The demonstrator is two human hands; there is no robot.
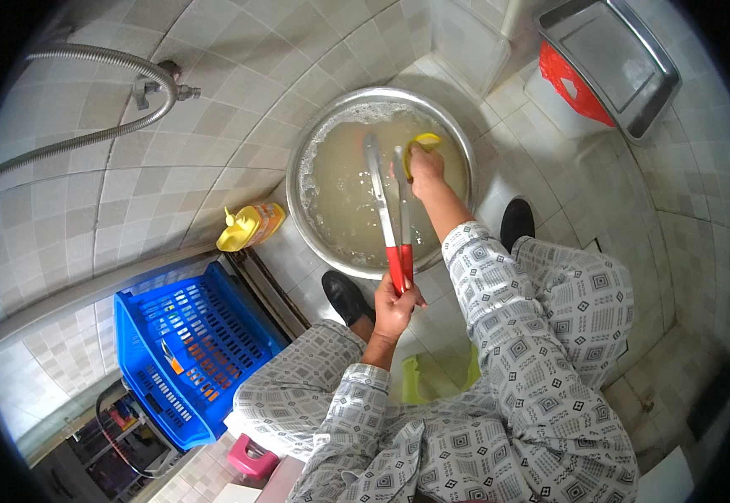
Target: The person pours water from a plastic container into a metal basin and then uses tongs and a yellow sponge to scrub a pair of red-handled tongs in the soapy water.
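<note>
My left hand [396, 308] grips the red handles of a pair of metal kitchen tongs [387, 217] near the basin's front edge. The two arms of the tongs point away from me over cloudy, sudsy water. One tip looks blurred at the water's surface. Close to the other arm, my right hand [426, 166] pinches a yellow sponge or cloth [429, 139], which bends around the fingers. Whether it touches the metal cannot be told. Below both hands stands a wide round metal basin [294, 188] with foam along its left and far sides.
Left of the basin is a yellow detergent bottle [258, 226]. A blue plastic basket [201, 339] stands nearer on the left. A metal hose [110, 129] hangs on the tiled wall. At far right, a steel tray [616, 63] rests above a red bag [566, 85]. A green stool [418, 377] is beneath me.
</note>
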